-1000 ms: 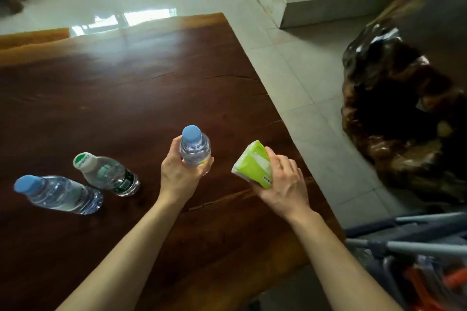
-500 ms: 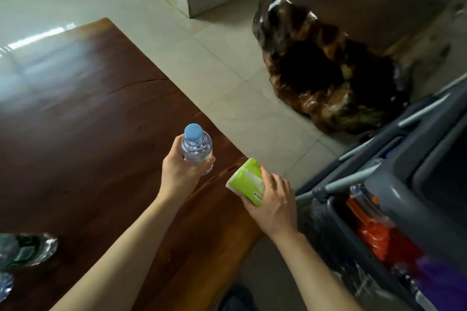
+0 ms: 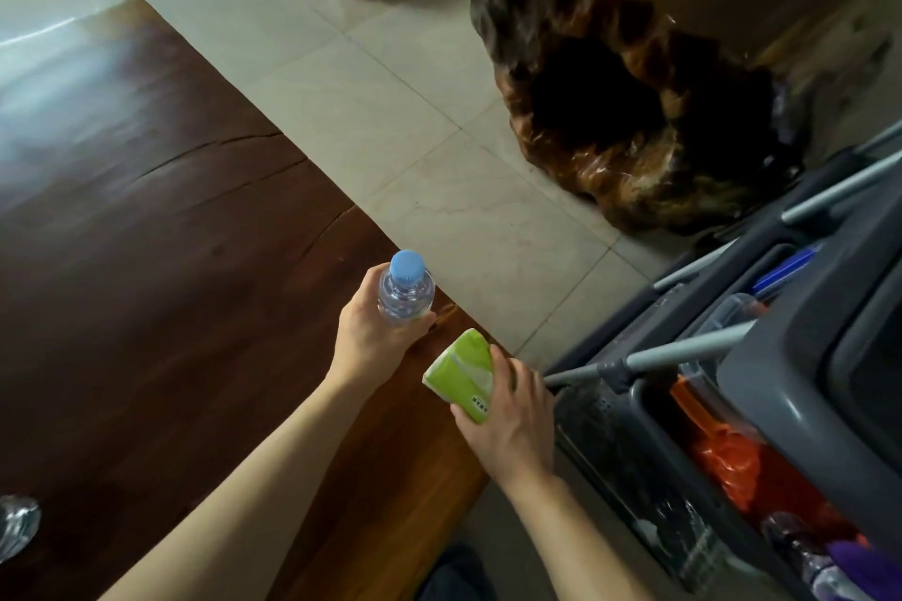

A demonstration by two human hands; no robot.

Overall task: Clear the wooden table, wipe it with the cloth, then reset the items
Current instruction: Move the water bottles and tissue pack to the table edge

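1. Versus 0.5 s ago: grips unchanged; more of cart (image 3: pixel 790 371) visible right of right hand (image 3: pixel 512 422); second bottle (image 3: pixel 17 527) cut to its base, far left of left hand (image 3: pixel 371 342).
2. Held upright in left hand, fingers curled round it: bottle (image 3: pixel 406 295), over table (image 3: pixel 146 259) near the edge.
3. Gripped in right hand: pack (image 3: pixel 461 373), just right of left hand, apart from bottle.
4. Make of bottle: clear plastic, round blue cap.
5. Make of pack: soft green-white wrapper, block shape.
6. Make of table: dark glossy wood, cracked.
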